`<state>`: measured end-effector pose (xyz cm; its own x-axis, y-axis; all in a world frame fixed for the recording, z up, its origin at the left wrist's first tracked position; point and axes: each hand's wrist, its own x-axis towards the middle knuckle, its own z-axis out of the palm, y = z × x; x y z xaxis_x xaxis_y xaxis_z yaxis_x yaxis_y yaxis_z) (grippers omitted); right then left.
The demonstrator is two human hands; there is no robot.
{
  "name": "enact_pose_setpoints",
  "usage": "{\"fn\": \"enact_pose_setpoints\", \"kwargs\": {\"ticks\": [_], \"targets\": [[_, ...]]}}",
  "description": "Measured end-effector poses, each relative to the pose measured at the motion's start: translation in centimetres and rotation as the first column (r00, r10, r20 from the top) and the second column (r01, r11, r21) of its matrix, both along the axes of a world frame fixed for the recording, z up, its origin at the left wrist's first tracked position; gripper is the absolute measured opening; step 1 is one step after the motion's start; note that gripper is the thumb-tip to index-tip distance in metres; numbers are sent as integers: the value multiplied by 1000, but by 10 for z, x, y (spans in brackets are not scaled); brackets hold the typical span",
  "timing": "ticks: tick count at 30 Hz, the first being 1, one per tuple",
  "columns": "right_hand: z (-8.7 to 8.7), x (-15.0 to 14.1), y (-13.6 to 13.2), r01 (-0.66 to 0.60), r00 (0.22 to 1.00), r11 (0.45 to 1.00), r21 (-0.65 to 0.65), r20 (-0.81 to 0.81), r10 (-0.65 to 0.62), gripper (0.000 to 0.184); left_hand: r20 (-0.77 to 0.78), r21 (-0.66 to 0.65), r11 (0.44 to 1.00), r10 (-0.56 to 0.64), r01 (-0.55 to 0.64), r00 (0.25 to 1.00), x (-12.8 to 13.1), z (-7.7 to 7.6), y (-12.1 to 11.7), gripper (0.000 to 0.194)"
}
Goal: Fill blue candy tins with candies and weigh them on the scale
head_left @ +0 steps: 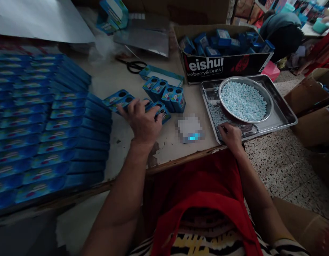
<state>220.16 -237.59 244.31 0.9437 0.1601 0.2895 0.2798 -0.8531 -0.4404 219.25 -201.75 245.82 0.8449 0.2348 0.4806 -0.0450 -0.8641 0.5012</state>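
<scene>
My left hand (143, 121) lies over small blue boxes (121, 96) with dark round holes in their tops. Its fingers are spread and touch the boxes, partly hiding them. Just beyond stand several more upright blue boxes (168, 94) of the same kind. Over the near left corner of a metal tray (284, 115), my right hand (231, 135) is closed with the fingers curled; whatever is in them is hidden. A round metal bowl (270, 106) full of pale blue and white pellets (243, 99) sits in the tray, with loose pellets beside it.
Stacked blue boxes (81, 131) fill the left side. A blurred small device (189, 128) lies between my hands. Behind are black-handled scissors (136, 67), an open blue carton (161, 74) and a printed cardboard box (228, 67) of blue boxes. A person (283, 30) is at the far right.
</scene>
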Motion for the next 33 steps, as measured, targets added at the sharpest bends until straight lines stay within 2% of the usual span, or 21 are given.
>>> {"fn": "enact_pose_setpoints", "kwargs": {"ticks": [5, 7, 10, 14, 22, 26, 30, 33], "targets": [[1, -1, 1, 12, 1000, 1000, -2, -17, -12, 25, -14, 79, 994, 73, -71, 997, 2, -4, -3, 14], [-1, 0, 0, 45, 999, 998, 40, 14, -46, 25, -10, 90, 993, 83, -82, 997, 2, -5, -4, 15], [-4, 1, -3, 127, 987, 983, 131, 81, -138, 25, 23, 39, 995, 87, -88, 996, 2, -6, -4, 14], [-6, 3, -6, 158, 971, 963, 216, 143, -191, 27, 9, 17, 996, 89, -89, 996, 3, -5, -3, 15], [-4, 3, -5, 154, 976, 960, 232, 117, -184, 34, 37, 65, 998, 24, -27, 999, 1, -2, 0, 17], [-4, 3, -5, 161, 980, 962, 220, 83, -183, 33, 46, 56, 998, 1, -3, 999, -9, 9, 1, 16], [-3, 3, -5, 158, 981, 963, 220, 75, -178, 32, 2, 14, 993, -118, 118, 993, -15, 28, -7, 12], [-2, 3, -5, 156, 982, 964, 214, 75, -175, 31, -16, 61, 980, -186, 187, 982, -14, 40, -19, 11]]}}
